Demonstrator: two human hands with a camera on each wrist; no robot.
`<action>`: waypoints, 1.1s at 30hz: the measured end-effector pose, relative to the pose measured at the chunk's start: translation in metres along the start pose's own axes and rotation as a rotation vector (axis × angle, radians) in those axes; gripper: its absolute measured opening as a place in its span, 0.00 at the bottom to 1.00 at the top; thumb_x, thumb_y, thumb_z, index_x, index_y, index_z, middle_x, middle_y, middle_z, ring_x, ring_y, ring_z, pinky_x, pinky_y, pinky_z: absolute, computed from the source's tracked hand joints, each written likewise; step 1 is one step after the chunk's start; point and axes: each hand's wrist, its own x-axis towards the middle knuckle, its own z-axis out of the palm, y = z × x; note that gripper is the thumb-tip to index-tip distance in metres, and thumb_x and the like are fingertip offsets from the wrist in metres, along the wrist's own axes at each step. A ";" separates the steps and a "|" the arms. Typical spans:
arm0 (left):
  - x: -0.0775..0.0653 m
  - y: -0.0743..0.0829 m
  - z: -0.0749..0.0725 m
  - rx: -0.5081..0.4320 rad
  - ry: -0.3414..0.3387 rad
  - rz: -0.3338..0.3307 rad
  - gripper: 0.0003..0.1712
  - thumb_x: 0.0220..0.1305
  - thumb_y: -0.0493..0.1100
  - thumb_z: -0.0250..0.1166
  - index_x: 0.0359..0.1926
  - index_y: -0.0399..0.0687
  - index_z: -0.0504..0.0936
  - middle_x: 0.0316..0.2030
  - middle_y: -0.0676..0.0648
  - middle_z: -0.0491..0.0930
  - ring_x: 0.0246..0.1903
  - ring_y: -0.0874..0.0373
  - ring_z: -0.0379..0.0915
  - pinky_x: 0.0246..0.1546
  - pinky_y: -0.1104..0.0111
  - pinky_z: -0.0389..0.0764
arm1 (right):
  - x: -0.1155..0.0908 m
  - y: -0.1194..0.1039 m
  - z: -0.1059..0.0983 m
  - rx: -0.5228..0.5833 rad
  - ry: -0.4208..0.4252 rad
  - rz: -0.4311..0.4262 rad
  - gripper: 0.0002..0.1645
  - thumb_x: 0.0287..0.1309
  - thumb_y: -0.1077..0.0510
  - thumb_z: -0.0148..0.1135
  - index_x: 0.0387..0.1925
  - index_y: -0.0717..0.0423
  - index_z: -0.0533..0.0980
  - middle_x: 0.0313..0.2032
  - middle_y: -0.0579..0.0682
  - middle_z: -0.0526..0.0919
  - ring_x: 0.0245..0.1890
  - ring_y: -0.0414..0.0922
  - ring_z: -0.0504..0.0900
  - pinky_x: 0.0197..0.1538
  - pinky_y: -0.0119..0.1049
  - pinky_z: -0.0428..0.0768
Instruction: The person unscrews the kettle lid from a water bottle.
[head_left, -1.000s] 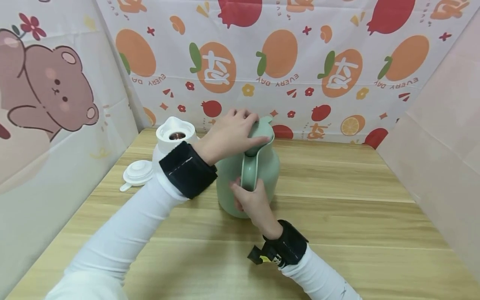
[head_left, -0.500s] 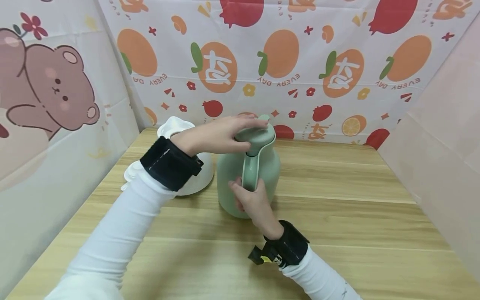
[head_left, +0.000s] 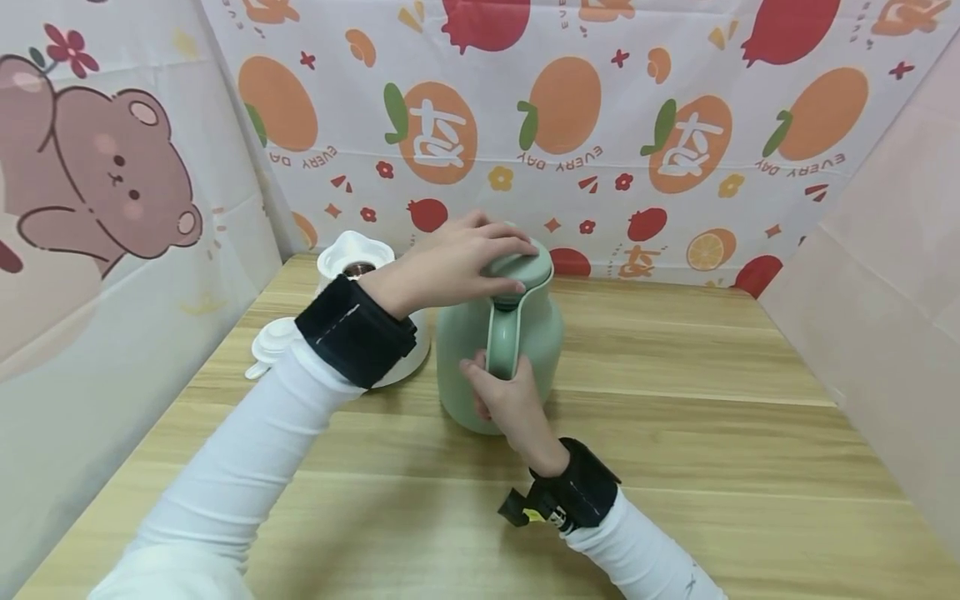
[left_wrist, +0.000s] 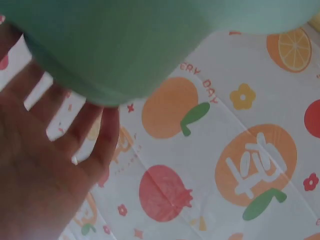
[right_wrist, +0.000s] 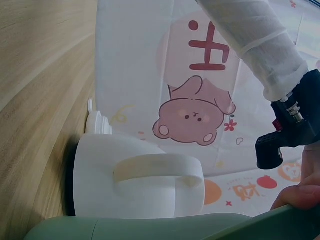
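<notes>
A green thermos jug [head_left: 461,358] stands upright on the wooden table, its handle [head_left: 503,340] towards me. My left hand [head_left: 457,260] grips the round green lid [head_left: 529,268] on its mouth, thumb at the near side and fingers over the top. The left wrist view has the fingertips of this left hand [left_wrist: 45,150] against the edge of the green jug's top [left_wrist: 115,55]. Lower down, my right hand [head_left: 513,408] holds the handle. In the right wrist view only part of the right hand [right_wrist: 302,195] shows, by the green jug [right_wrist: 130,229].
Left of the green jug stands a white jug [head_left: 351,247] with an uncovered mouth, partly behind my left wrist. Its white lid [head_left: 272,342] lies on the table [head_left: 675,433] farther left. Printed cloth walls [head_left: 750,150] enclose the back and sides.
My left hand slid left across the green lid, its wrist turning, then came back right and now lies over the lid's tab. My right hand has stayed on the handle.
</notes>
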 end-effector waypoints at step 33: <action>-0.007 -0.017 0.011 -0.169 0.111 0.043 0.20 0.59 0.49 0.62 0.52 0.49 0.74 0.53 0.49 0.71 0.51 0.55 0.62 0.47 0.62 0.68 | 0.001 0.001 0.000 -0.014 -0.018 -0.035 0.21 0.60 0.59 0.55 0.15 0.60 0.60 0.09 0.49 0.56 0.09 0.44 0.54 0.16 0.33 0.55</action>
